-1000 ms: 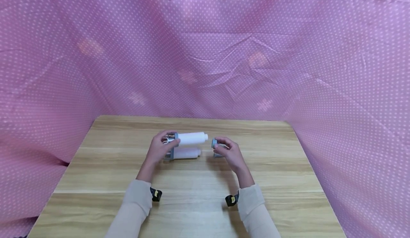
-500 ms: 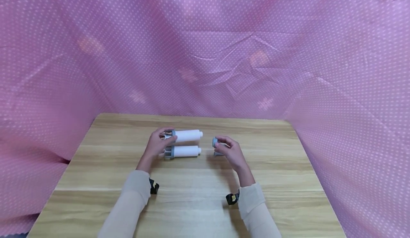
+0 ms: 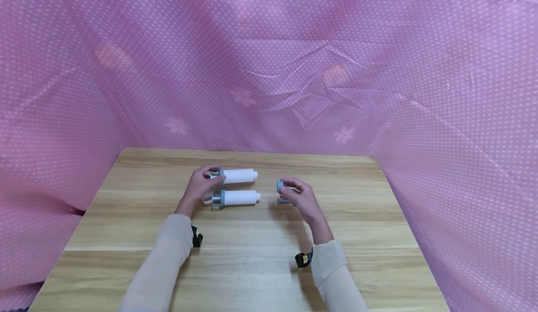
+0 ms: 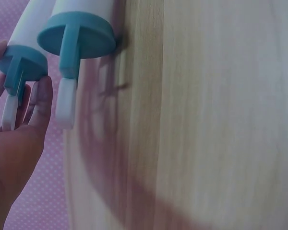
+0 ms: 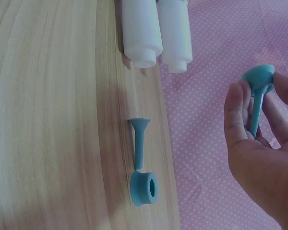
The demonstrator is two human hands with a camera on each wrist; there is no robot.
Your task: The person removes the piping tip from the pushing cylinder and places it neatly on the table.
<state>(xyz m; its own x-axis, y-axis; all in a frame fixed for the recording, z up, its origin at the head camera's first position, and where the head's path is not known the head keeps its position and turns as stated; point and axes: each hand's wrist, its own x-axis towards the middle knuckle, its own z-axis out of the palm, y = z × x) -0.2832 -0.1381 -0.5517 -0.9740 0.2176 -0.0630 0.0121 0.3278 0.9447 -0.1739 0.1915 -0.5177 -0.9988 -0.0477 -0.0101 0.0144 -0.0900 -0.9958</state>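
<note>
At the far left of the work area, my left hand (image 3: 199,181) grips the teal collar end of a white syringe-like tube (image 3: 240,176), thumb on the near side. Its narrow tip points right. Alongside, nearer me, lies a matching white tube (image 3: 241,197) with a teal collar (image 4: 89,34) and a white end piece (image 4: 66,103). My right hand (image 3: 300,197) pinches a small teal piece (image 5: 259,76) with a rounded head and thin stem. Below it on the table are a teal flared-stem piece (image 5: 140,143) and a short teal ring (image 5: 144,188).
The wooden table (image 3: 252,265) carries these things near its far side. Pink dotted cloth (image 3: 269,92) hangs behind and at both sides. A small black wrist camera (image 3: 303,259) sits by the right cuff, another black camera (image 3: 196,236) by the left.
My left hand has drawn the far tube leftward and slightly away from me, opening a gap between the two tubes. My right hand stays almost still with the teal piece.
</note>
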